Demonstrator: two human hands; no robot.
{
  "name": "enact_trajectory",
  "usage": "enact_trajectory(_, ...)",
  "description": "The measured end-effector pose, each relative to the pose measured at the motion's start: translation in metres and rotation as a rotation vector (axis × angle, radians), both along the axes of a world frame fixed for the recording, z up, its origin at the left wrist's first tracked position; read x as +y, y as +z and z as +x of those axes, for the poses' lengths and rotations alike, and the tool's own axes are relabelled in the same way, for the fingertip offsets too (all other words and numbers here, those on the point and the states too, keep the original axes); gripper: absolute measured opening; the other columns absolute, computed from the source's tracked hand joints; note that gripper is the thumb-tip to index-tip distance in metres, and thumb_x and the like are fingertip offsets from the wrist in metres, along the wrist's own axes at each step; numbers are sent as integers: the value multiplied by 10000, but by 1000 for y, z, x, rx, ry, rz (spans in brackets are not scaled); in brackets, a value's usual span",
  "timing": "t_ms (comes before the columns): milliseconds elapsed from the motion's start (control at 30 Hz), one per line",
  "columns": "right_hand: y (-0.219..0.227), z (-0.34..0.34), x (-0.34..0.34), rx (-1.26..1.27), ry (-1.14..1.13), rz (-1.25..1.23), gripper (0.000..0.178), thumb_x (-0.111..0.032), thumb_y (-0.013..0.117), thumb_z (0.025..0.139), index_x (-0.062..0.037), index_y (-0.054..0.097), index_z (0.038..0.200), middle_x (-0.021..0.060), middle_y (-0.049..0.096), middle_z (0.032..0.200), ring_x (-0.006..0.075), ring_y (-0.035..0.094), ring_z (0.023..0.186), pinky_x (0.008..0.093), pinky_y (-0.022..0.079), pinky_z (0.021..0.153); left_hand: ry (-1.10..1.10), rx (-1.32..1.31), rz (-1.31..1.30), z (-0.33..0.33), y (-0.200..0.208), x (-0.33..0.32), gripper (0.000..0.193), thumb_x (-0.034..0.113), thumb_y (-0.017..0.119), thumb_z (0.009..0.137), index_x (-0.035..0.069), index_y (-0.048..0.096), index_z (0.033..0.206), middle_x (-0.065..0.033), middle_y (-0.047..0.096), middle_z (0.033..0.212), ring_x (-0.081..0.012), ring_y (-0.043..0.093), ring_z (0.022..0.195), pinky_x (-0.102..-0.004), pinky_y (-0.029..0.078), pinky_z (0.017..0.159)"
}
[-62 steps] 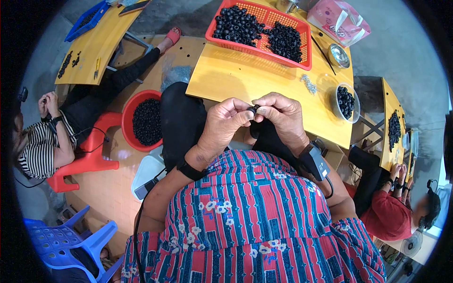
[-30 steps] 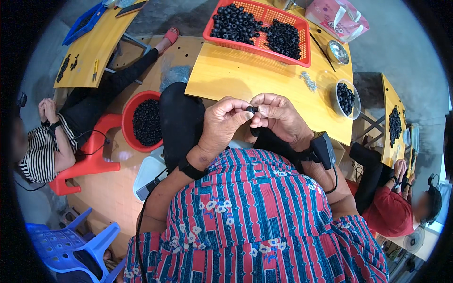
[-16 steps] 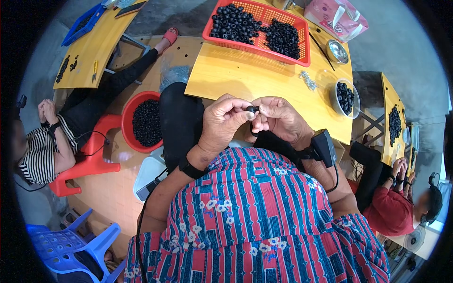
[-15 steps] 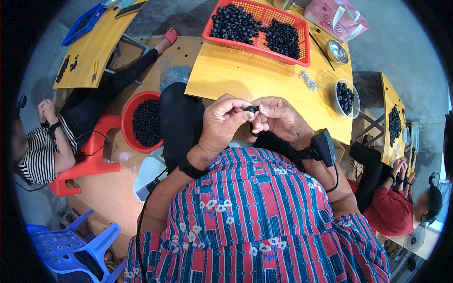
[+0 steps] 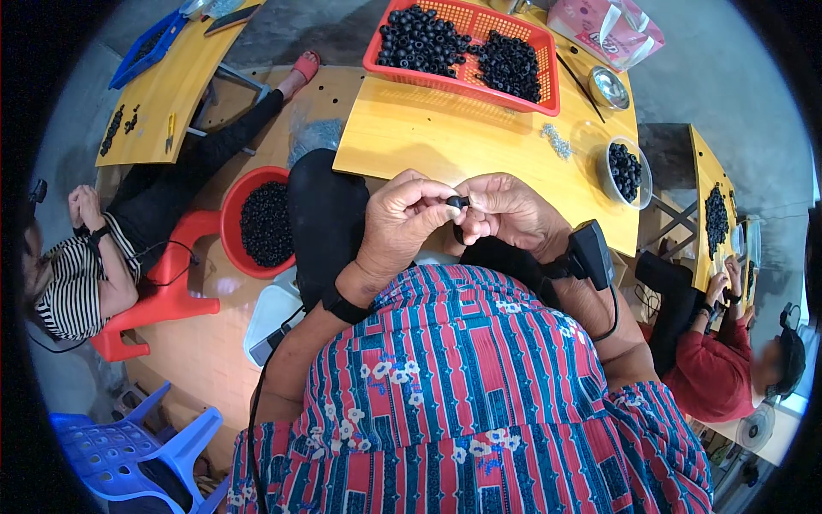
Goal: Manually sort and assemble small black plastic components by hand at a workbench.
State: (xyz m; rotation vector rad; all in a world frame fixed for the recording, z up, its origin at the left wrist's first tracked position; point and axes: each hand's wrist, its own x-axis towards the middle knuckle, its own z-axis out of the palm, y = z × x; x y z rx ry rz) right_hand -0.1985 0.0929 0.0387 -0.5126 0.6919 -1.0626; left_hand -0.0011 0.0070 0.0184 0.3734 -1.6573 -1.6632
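Note:
Above my lap, just off the table's near edge, my two hands meet fingertip to fingertip. My left hand point(image 5: 402, 221) pinches a small round black part point(image 5: 458, 202) between thumb and forefinger. The thumb and forefinger of my right hand point(image 5: 511, 212) close on the same part from the other side. A second dark piece point(image 5: 460, 234) shows beneath, by the curled lower fingers of my right hand; its shape is mostly hidden.
On the yellow table point(image 5: 428, 128) stand a red basket point(image 5: 462, 81) of black parts, a clear tub point(image 5: 635, 201) of more, tiny silvery pieces point(image 5: 556, 141), a metal bowl point(image 5: 608, 88) and a pink bag point(image 5: 604, 30). A red bucket point(image 5: 227, 224) is at left. Two people sit at either side.
My hands stay in nearly the same place, still pinching the small black part. The view has shifted slightly. At right, the other person's hands have moved up toward their table.

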Motion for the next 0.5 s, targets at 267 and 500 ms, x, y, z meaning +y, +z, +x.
enact_trajectory(267,4,4,3,20,-11,2,305,-167,633,953,77,615,1136,112,695,966,146,673,759,328,602,769,4,-14,-1,0,-3,2,157,12,728,848,7,695,1001,-23,602,903,-72,591,805,-203,479,701)
enact_trajectory(500,5,8,3,105,-32,-2,327,-199,624,963,65,601,1155,52,642,908,106,613,689,302,593,741,26,-62,-52,1,-5,1,171,13,721,858,19,692,1026,-5,590,877,-66,568,791,-208,478,694)
